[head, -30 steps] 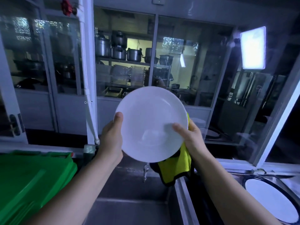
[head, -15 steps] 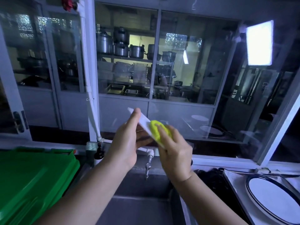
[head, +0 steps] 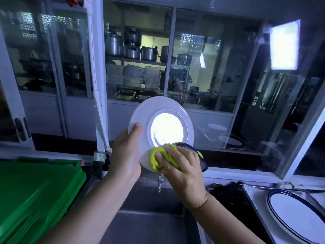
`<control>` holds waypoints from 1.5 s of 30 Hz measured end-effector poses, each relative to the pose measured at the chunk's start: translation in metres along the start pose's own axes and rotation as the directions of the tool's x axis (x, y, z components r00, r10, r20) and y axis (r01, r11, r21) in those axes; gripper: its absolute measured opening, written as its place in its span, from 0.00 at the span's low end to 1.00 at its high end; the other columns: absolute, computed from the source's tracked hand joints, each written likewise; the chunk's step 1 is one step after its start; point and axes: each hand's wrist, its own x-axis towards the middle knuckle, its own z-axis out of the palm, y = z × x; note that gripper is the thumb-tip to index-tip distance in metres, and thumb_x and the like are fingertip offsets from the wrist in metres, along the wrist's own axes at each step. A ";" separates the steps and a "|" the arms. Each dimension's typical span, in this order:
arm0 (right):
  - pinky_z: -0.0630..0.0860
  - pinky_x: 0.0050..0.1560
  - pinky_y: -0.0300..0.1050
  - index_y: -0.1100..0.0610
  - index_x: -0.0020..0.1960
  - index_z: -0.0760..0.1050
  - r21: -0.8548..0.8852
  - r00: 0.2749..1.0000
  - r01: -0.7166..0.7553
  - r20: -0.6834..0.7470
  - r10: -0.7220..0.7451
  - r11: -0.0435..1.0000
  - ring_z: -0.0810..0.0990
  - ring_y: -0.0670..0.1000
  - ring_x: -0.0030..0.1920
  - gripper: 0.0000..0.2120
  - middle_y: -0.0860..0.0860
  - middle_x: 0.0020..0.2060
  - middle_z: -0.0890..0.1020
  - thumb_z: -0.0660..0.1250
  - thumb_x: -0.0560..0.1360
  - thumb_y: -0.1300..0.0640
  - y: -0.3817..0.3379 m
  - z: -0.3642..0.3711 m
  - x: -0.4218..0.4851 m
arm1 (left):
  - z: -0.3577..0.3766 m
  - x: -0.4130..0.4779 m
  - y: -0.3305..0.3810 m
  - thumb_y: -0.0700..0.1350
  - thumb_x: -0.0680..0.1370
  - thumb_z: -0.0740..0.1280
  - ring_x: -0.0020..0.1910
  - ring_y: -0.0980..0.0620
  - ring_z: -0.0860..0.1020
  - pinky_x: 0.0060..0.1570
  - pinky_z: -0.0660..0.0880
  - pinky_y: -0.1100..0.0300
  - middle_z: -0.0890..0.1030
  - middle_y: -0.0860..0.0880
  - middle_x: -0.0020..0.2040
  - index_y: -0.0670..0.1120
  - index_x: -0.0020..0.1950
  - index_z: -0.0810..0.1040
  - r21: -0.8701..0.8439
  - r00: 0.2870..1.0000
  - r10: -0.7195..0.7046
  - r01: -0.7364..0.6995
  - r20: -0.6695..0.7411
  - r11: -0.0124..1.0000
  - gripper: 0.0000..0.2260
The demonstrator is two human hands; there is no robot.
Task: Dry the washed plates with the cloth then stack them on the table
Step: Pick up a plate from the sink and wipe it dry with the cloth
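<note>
Dim, bluish scene; glare on the plate (head: 167,132), edges warped.

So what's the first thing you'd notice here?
The white plate held up in the middle, its centre glowing bright. The right hand presses a yellow-green cloth on its lower edge while the left hand grips its side. A green plastic lid fills the lower left.

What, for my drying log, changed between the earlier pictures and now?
The plate was flipped: face-on, then edge-on, now showing its ringed face. The right hand brought the yellow cloth from behind the rim onto the lower edge. The left hand kept its grip on the left rim.
</note>
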 end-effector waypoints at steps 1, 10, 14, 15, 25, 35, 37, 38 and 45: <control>0.71 0.55 0.49 0.55 0.58 0.81 0.021 0.998 -0.062 -0.006 0.062 0.998 0.75 0.55 0.57 0.11 0.54 0.58 0.80 0.63 0.80 0.56 0.004 -0.001 -0.001 | -0.003 0.001 -0.001 0.53 0.75 0.67 0.43 0.52 0.80 0.46 0.76 0.53 0.83 0.53 0.39 0.55 0.35 0.82 0.022 0.999 0.039 -0.040 0.011 0.999 0.10; 0.72 0.51 0.53 0.61 0.59 0.80 0.006 0.960 -0.279 0.020 0.279 0.960 0.71 0.58 0.49 0.16 0.57 0.55 0.78 0.62 0.77 0.54 0.019 -0.003 0.055 | 0.002 -0.002 -0.010 0.54 0.74 0.67 0.27 0.63 0.71 0.29 0.68 0.69 0.75 0.59 0.26 0.53 0.33 0.79 0.196 0.976 0.214 -0.219 0.048 0.956 0.11; 0.72 0.51 0.53 0.58 0.60 0.80 0.096 0.994 -0.088 0.071 0.082 0.991 0.73 0.58 0.50 0.13 0.54 0.57 0.79 0.66 0.78 0.54 -0.004 0.004 0.048 | 0.002 0.007 -0.004 0.53 0.73 0.69 0.32 0.56 0.72 0.36 0.69 0.60 0.75 0.51 0.31 0.51 0.33 0.77 0.079 0.992 0.123 -0.123 -0.001 0.989 0.11; 0.73 0.49 0.53 0.58 0.58 0.81 0.118 0.997 -0.051 0.062 0.044 0.992 0.73 0.58 0.49 0.11 0.53 0.57 0.79 0.67 0.78 0.57 -0.006 0.005 0.042 | 0.000 0.010 -0.001 0.52 0.75 0.69 0.31 0.57 0.74 0.35 0.70 0.63 0.77 0.52 0.32 0.51 0.33 0.78 0.065 0.993 0.117 -0.116 -0.001 0.991 0.11; 0.76 0.47 0.53 0.61 0.57 0.82 0.017 0.976 -0.186 0.118 0.183 0.982 0.74 0.61 0.46 0.12 0.55 0.53 0.79 0.68 0.75 0.63 0.030 -0.013 0.025 | -0.017 0.013 -0.003 0.58 0.70 0.68 0.32 0.58 0.72 0.36 0.68 0.60 0.76 0.54 0.33 0.49 0.37 0.77 0.186 0.993 0.106 -0.113 0.052 0.976 0.13; 0.74 0.49 0.44 0.58 0.56 0.82 0.119 0.964 -0.206 0.197 0.181 0.971 0.78 0.56 0.45 0.11 0.54 0.49 0.79 0.69 0.74 0.62 0.024 -0.025 0.046 | -0.018 0.007 -0.012 0.56 0.70 0.68 0.28 0.58 0.64 0.33 0.60 0.59 0.64 0.55 0.27 0.50 0.28 0.68 0.240 0.987 0.144 -0.156 0.068 0.958 0.16; 0.73 0.51 0.38 0.60 0.57 0.81 0.187 0.946 -0.324 0.099 0.310 0.928 0.78 0.53 0.47 0.13 0.53 0.50 0.78 0.70 0.73 0.63 0.032 -0.034 0.054 | -0.020 0.006 -0.010 0.55 0.71 0.67 0.27 0.58 0.60 0.29 0.58 0.63 0.60 0.56 0.26 0.50 0.28 0.63 0.282 0.975 0.193 -0.217 0.112 0.935 0.18; 0.72 0.51 0.36 0.61 0.58 0.81 0.183 0.939 -0.344 0.041 0.342 0.921 0.78 0.53 0.48 0.13 0.54 0.50 0.77 0.69 0.73 0.63 0.035 -0.036 0.061 | -0.019 0.005 -0.009 0.55 0.71 0.66 0.27 0.58 0.59 0.26 0.56 0.64 0.59 0.56 0.26 0.50 0.28 0.62 0.317 0.967 0.211 -0.247 0.144 0.916 0.18; 0.65 0.68 0.53 0.57 0.62 0.79 0.188 0.969 -0.144 0.227 0.099 0.972 0.68 0.60 0.69 0.15 0.58 0.65 0.74 0.63 0.76 0.59 0.018 -0.014 0.087 | -0.001 -0.016 -0.009 0.45 0.78 0.67 0.26 0.58 0.64 0.26 0.61 0.65 0.65 0.56 0.25 0.47 0.30 0.69 0.365 0.934 0.196 -0.302 0.299 0.881 0.17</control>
